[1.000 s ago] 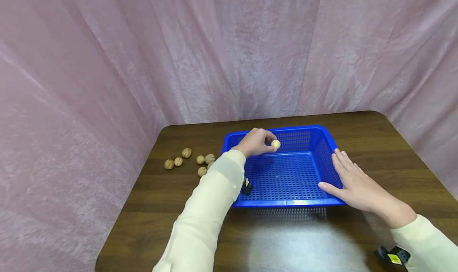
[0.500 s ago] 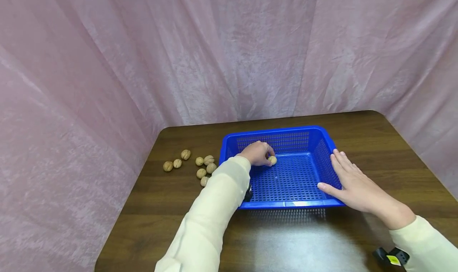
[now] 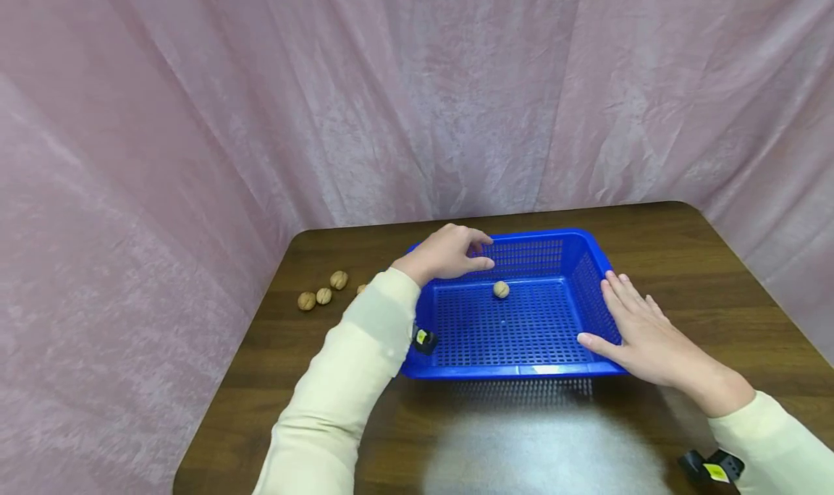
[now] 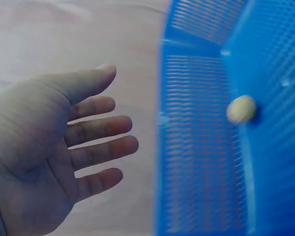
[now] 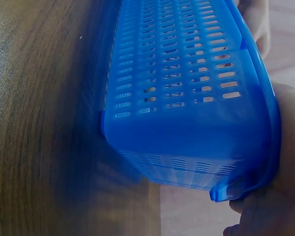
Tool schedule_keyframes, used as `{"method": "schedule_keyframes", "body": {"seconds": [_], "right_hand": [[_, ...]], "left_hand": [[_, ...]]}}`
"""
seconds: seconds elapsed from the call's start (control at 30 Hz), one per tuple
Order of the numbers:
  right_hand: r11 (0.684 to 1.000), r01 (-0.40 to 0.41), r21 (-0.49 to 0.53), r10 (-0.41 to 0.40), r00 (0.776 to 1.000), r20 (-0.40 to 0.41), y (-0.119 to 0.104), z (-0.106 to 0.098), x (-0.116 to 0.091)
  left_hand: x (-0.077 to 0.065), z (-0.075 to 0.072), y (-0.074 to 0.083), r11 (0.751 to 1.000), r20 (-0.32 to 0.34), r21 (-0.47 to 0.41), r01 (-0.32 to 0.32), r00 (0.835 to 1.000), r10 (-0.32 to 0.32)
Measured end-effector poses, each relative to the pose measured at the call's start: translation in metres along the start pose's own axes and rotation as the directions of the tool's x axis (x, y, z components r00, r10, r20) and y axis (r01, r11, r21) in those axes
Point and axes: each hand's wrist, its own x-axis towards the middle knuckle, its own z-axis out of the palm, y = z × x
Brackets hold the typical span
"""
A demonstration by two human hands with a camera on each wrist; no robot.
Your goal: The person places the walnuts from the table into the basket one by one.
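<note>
Over the back left part of a blue plastic basket point(image 3: 521, 370) is my left hand point(image 3: 449, 252), its fingers loosely extended and holding nothing. Below and to the right of it, a single walnut point(image 3: 501, 289) lies on the basket's mesh floor near the back wall. The left wrist view has the same walnut point(image 4: 242, 109), blurred, inside the basket, apart from the spread left hand point(image 4: 44, 142). My right hand point(image 3: 651, 343) rests on the basket's right rim near the front corner, fingers straight, thumb over the inner side.
Several walnuts point(image 3: 323, 297) lie on the wooden table point(image 3: 274, 401) left of the basket; my left forearm hides others. Black wrist devices point(image 3: 425, 340) are under both forearms. A pink curtain point(image 3: 417, 104) hangs behind the table.
My left hand carried the walnut down into the basket, let it go, then rose and drew back up and to the left. The right hand stayed on the rim.
</note>
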Motion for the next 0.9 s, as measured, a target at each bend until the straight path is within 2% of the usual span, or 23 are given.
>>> {"method": "schedule_keyframes", "body": {"seconds": [0.1,0.2,0.27,0.33,0.43,0.53,0.63,0.7,0.8,0.9], "right_hand": [[1.0,0.014,0.0,-0.014,1.0,-0.011,0.0,0.0,0.001],[0.999,0.033,-0.004,-0.033,0.999,-0.027,0.0,0.002,0.003],[0.999,0.051,-0.011,-0.051,0.998,-0.037,-0.001,0.003,0.005],[0.998,0.067,-0.016,-0.067,0.997,-0.029,-0.001,0.003,0.006],[0.995,0.094,-0.021,-0.094,0.996,-0.004,0.0,0.002,0.007],[0.993,0.118,-0.02,-0.118,0.993,0.022,0.002,0.0,0.005],[0.991,0.133,-0.019,-0.133,0.991,0.022,0.004,-0.001,0.003],[0.991,0.134,-0.02,-0.133,0.991,0.015,0.005,0.0,0.003],[0.992,0.127,-0.02,-0.126,0.992,0.011,0.006,0.0,0.004],[0.992,0.122,-0.028,-0.121,0.993,0.01,0.008,0.0,0.005]], "left_hand": [[-0.033,-0.016,-0.006,0.999,-0.045,0.049,0.016,0.999,-0.014],[-0.071,-0.015,-0.019,0.993,-0.066,0.083,0.088,0.994,-0.082],[-0.096,-0.003,-0.033,0.986,-0.073,0.083,0.147,0.987,-0.141],[-0.119,0.016,-0.048,0.978,-0.071,0.059,0.198,0.978,-0.194],[-0.145,0.046,-0.066,0.975,-0.06,0.009,0.223,0.973,-0.222],[-0.159,0.067,-0.076,0.98,-0.094,-0.034,0.194,0.976,-0.196],[-0.163,0.073,-0.081,0.985,-0.184,-0.055,0.166,0.968,-0.173],[-0.165,0.074,-0.089,0.983,-0.255,-0.062,0.172,0.95,-0.182],[-0.169,0.077,-0.109,0.967,-0.319,-0.084,0.242,0.913,-0.256],[-0.174,0.086,-0.13,0.943,-0.348,-0.117,0.312,0.876,-0.333]]}}
